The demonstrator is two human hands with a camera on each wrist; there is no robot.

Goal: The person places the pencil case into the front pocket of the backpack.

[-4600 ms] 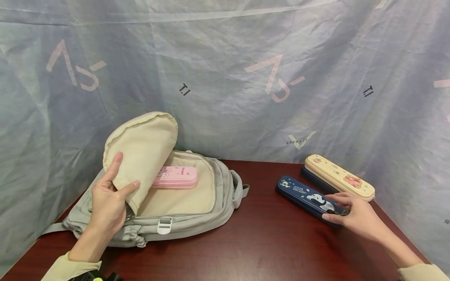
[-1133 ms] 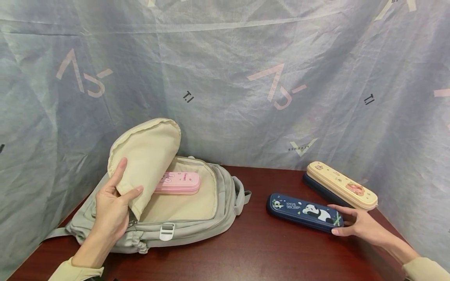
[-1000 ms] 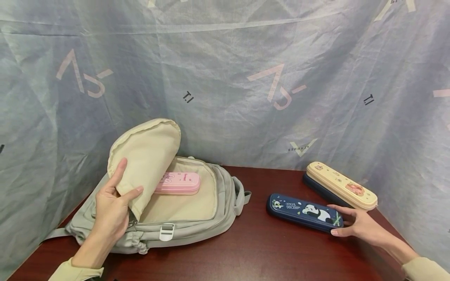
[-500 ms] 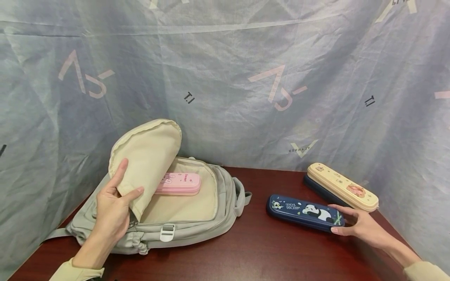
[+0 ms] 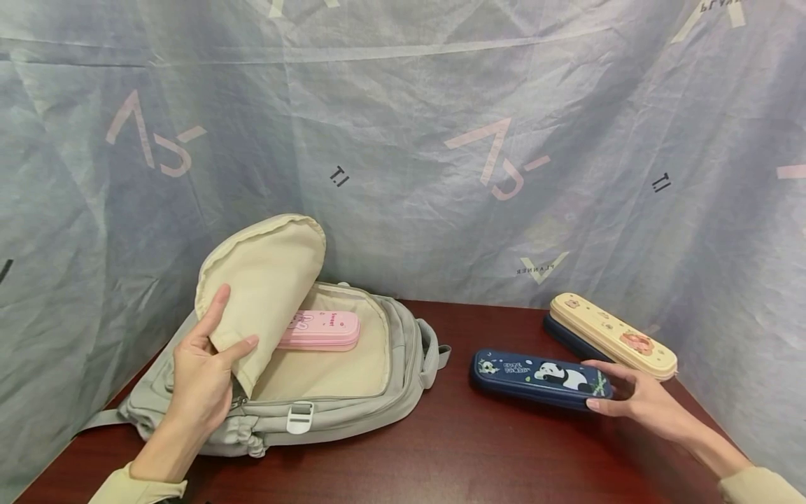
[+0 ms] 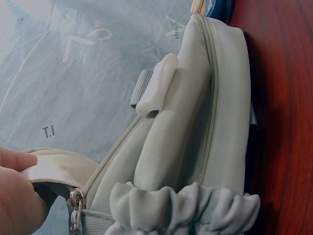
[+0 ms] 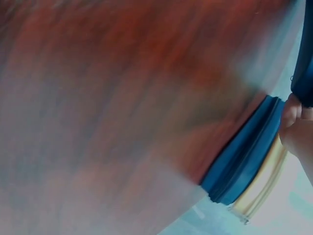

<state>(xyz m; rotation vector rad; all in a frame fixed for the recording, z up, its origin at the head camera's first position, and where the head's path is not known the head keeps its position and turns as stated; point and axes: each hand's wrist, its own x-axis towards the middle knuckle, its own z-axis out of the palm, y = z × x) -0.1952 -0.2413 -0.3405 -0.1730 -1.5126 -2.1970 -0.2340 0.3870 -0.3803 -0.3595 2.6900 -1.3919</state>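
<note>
A grey backpack point(image 5: 403, 357) lies unzipped on the table at the left. My left hand point(image 5: 204, 371) holds its cream-lined flap point(image 5: 267, 280) raised, thumb on the lining; the other fingers are mostly hidden behind it. A pink pencil case point(image 5: 330, 327) lies inside, partly covered by the flap. At the right, my right hand point(image 5: 639, 402) grips the near right end of a navy panda pencil case point(image 5: 522, 378) between thumb and fingers. Whether that case touches the table, I cannot tell. In the right wrist view only the end of the panda case point(image 7: 305, 63) shows, above my thumb.
Behind the right hand, a yellow pencil case point(image 5: 598, 325) is stacked on another navy pencil case point(image 5: 569, 341). A grey printed cloth point(image 5: 403, 140) hangs along the back and sides of the dark red table point(image 5: 415, 462). The backpack's strap loop point(image 5: 431, 353) sticks out rightward.
My right hand has drawn the panda pencil case away from the stack and turned it more crosswise; lately it has shifted slightly left. My left hand keeps the flap raised. The head view has tilted slightly.
</note>
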